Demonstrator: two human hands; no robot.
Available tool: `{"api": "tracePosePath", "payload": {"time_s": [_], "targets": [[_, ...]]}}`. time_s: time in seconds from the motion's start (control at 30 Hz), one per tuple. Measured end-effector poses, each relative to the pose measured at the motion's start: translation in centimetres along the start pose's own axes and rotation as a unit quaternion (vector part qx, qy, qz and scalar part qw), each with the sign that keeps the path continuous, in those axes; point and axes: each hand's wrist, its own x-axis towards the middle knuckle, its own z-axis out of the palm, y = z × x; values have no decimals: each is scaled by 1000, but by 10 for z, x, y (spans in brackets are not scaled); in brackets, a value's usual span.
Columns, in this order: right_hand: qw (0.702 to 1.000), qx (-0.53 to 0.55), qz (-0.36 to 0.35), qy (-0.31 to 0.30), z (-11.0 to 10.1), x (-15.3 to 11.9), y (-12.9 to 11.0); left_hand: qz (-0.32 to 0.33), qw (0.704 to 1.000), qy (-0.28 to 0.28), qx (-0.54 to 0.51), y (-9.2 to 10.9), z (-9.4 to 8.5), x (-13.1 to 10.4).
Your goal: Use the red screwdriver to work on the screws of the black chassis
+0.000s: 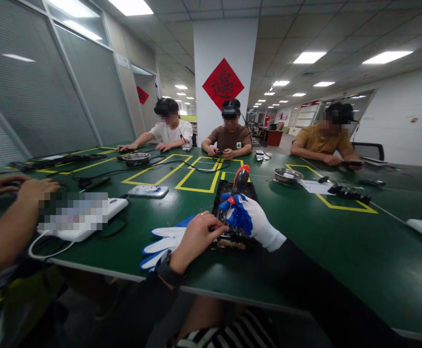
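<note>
My right hand, in a white and blue glove, is wrapped round a screwdriver with a red and black handle. The tool stands tilted, its thin shaft pointing down into an opened black device housing. Bare and wearing a dark wristband, my left hand has thumb and finger pinched together beside the shaft's lower end. What the pinch holds, if anything, is too small to make out. Under my left hand and wrist lies an empty white and blue glove. Both hands partly cover the housing.
A phone and a white power bank-like box lie to the left, near a co-worker's hands. Metal bowls, cables and black parts are spread about the green table. Several people sit opposite.
</note>
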Motion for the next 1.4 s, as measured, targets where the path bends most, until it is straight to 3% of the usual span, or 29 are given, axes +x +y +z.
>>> {"api": "tracePosePath", "payload": {"time_s": [0.2,0.47,0.77,1.0,1.1,1.4], "targets": [[997,-35,-24,65,9,-6,-1,4,1000,1,-7,0,0,0],[1000,9,-12,-13,2,-2,-2,-7,1000,0,-5,0,0,1],[996,-51,-36,71,10,-6,0,4,1000,-5,-2,1,-2,1],[1000,10,-19,-16,4,-2,-2,3,1000,-8,-13,1,-3,1],[999,1,-20,-25,4,-3,-3,5,1000,-10,-13,0,-2,1],[989,-93,-53,100,12,-7,-2,3,1000,-8,-10,2,-2,1]]}}
